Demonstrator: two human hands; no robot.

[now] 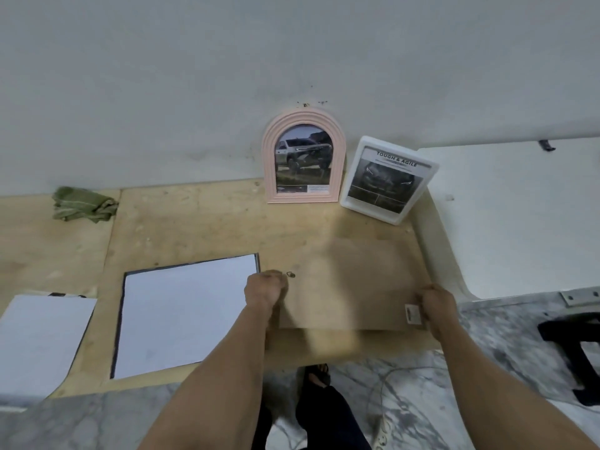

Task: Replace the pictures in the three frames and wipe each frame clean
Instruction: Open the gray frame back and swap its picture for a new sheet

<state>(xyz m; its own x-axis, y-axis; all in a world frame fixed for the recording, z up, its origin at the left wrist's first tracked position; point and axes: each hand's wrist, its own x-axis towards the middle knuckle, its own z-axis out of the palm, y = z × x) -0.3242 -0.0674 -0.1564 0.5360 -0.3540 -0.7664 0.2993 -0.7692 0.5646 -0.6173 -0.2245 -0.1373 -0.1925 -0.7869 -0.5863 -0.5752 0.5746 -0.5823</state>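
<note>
A brown backing board (350, 287) with a small hanging ring (291, 274) and a white label is held above the wooden table (201, 222). My left hand (264, 292) grips its left edge and my right hand (436, 305) grips its right edge by the label. The board looks blurred. To its left a dark frame lies flat with a white sheet (186, 316) over it. At the wall stand a pink arched frame (304, 157) with a truck picture and a white rectangular frame (388, 180) with a "TOUGH & AGILE" print. A green cloth (84, 204) lies at the far left.
Another white sheet (39, 342) lies at the table's left front edge. A white panel (519, 216) stands on the right. Below is a marble floor (406, 401) with a cable, a black object (574, 345) at the right, and my foot under the table edge.
</note>
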